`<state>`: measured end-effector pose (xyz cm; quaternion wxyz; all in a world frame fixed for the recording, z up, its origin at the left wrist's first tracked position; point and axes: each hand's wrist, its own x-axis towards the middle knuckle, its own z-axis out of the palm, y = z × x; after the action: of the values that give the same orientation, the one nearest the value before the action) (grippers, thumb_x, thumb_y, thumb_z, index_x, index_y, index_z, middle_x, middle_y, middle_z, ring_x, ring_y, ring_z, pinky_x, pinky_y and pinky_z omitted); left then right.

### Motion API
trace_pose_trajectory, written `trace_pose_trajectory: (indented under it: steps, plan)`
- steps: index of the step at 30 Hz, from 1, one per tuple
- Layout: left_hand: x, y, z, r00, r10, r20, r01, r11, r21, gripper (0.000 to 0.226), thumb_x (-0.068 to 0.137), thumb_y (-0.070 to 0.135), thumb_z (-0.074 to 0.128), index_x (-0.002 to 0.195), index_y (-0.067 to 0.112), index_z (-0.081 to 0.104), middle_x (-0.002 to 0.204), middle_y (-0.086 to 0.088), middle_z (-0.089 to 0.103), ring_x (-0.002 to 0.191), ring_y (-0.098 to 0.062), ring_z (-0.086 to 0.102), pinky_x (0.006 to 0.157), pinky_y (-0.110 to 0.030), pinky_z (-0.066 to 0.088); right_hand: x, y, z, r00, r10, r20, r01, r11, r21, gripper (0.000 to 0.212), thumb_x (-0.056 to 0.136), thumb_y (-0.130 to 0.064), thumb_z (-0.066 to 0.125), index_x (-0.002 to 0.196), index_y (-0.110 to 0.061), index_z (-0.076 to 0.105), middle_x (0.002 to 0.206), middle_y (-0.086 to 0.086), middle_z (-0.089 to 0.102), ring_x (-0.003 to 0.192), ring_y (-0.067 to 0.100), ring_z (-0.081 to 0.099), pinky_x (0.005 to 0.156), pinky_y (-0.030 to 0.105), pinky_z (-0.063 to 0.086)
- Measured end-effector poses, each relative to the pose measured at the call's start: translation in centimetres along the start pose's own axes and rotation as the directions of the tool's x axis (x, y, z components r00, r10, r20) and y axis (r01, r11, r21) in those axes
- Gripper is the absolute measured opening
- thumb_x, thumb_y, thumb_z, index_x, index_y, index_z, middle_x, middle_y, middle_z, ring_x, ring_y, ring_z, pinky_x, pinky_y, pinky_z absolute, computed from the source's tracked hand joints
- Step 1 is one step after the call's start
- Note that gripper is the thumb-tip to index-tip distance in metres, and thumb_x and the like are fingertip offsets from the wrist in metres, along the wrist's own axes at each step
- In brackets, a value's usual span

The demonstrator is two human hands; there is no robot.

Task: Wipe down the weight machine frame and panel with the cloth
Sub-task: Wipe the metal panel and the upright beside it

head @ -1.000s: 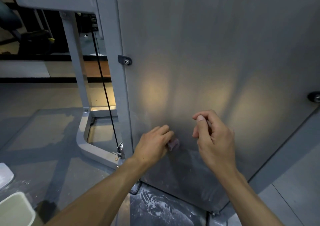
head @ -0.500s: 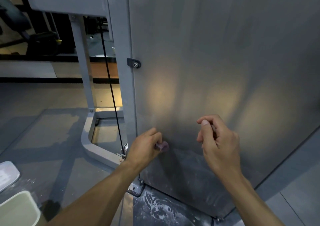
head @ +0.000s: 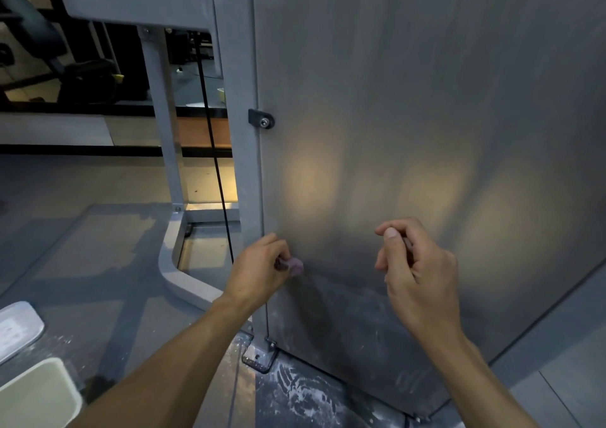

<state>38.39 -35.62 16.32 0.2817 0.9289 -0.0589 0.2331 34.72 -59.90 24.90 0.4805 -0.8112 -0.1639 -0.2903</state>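
The grey metal panel of the weight machine fills the right of the view, dusty near its bottom. Its grey frame upright runs down the panel's left edge. My left hand grips a small bunched pinkish cloth and presses it against the panel's lower left, beside the upright. My right hand hovers in front of the panel to the right, fingers curled, thumb against the forefinger; something thin may sit between them but I cannot make it out.
A black cable runs down behind the upright. The frame's curved base lies on the floor to the left. A pale green tub and a white tray sit at lower left. White residue streaks the floor below the panel.
My left hand has slid the cloth leftward along the panel toward the frame upright. My right hand has kept its curled pose.
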Motion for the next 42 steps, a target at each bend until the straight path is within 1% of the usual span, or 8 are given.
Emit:
trace_pose_trajectory:
  steps: [7,16,19,23,30,35,38,42]
  plan:
    - [4.1,4.6,-6.2,0.914,0.161,-0.373,-0.200,0.977,-0.069,0.030,0.085,0.037,0.081,0.083,0.013,0.064,0.085,0.002,0.058,0.072,-0.016,0.057,0.057,-0.037,0.054,0.1,0.0,0.9,1.000,0.000,0.003,0.000,1.000,0.003,0.018,0.100,-0.032,0.045,0.095,-0.029,0.062,0.063,-0.009,0.063,0.047,0.011,0.055,0.053,0.029,0.042]
    - [1.2,0.3,-1.6,0.993,0.022,-0.119,-0.025,1.000,-0.019,0.028,0.085,0.032,0.081,0.073,0.020,0.059,0.080,0.011,0.053,0.066,-0.001,0.054,0.058,-0.021,0.045,0.0,0.0,1.4,1.000,-0.003,0.003,0.003,1.000,0.004,0.017,0.099,-0.033,0.045,0.094,-0.029,0.061,0.063,-0.008,0.063,0.046,0.013,0.057,0.051,0.033,0.046]
    - [2.7,2.3,-4.8,0.968,0.093,-0.234,-0.110,0.992,-0.061,0.023,0.085,0.038,0.074,0.080,0.019,0.062,0.085,0.008,0.053,0.072,0.000,0.053,0.062,-0.021,0.048,0.1,-0.2,1.7,1.000,-0.006,0.012,0.006,1.000,0.021,0.018,0.099,-0.033,0.045,0.094,-0.028,0.062,0.063,-0.008,0.063,0.046,0.012,0.055,0.052,0.032,0.045]
    - [4.9,3.6,-7.7,0.900,0.115,-0.421,-0.177,0.978,-0.110,0.023,0.086,0.027,0.081,0.085,0.010,0.066,0.087,0.000,0.056,0.074,-0.020,0.057,0.062,-0.041,0.057,0.1,-0.2,1.9,1.000,-0.011,0.017,0.011,1.000,0.015,0.017,0.100,-0.028,0.047,0.094,-0.026,0.063,0.062,-0.008,0.062,0.047,0.010,0.054,0.053,0.030,0.042]
    - [2.0,0.1,-3.1,0.975,0.045,-0.220,-0.073,0.990,-0.120,0.029,0.085,0.017,0.082,0.076,0.023,0.055,0.088,0.010,0.056,0.083,-0.001,0.067,0.069,-0.024,0.058,-0.2,0.2,1.7,0.999,-0.005,0.039,0.006,1.000,-0.022,0.017,0.100,-0.027,0.048,0.093,-0.025,0.063,0.063,-0.008,0.063,0.048,0.010,0.055,0.054,0.027,0.041]
    - [0.8,-1.0,-1.6,0.990,-0.023,-0.140,0.016,0.999,-0.050,0.030,0.085,0.020,0.083,0.075,0.024,0.055,0.081,0.012,0.051,0.069,-0.003,0.058,0.063,-0.013,0.042,-0.3,-0.2,1.7,0.999,-0.005,0.036,0.005,1.000,-0.004,0.017,0.100,-0.027,0.048,0.094,-0.026,0.063,0.062,-0.008,0.063,0.047,0.010,0.055,0.054,0.028,0.041]
    - [1.4,-0.3,-3.4,0.982,-0.005,-0.190,-0.020,0.991,-0.133,0.027,0.086,0.012,0.080,0.076,0.026,0.059,0.084,0.013,0.057,0.080,0.007,0.064,0.070,-0.014,0.052,-0.3,-0.5,1.8,0.999,-0.015,0.031,0.015,1.000,0.003,0.017,0.100,-0.027,0.048,0.094,-0.025,0.063,0.062,-0.008,0.063,0.047,0.009,0.054,0.054,0.029,0.041]
    - [2.8,0.2,-4.9,0.940,-0.027,-0.341,-0.010,0.994,-0.106,0.018,0.083,0.010,0.083,0.080,0.015,0.065,0.087,-0.001,0.060,0.074,-0.007,0.054,0.064,-0.012,0.042,-0.4,-0.4,1.8,0.999,-0.014,0.032,0.014,1.000,0.014,0.016,0.101,-0.026,0.048,0.094,-0.025,0.063,0.062,-0.007,0.062,0.047,0.011,0.055,0.053,0.034,0.046]
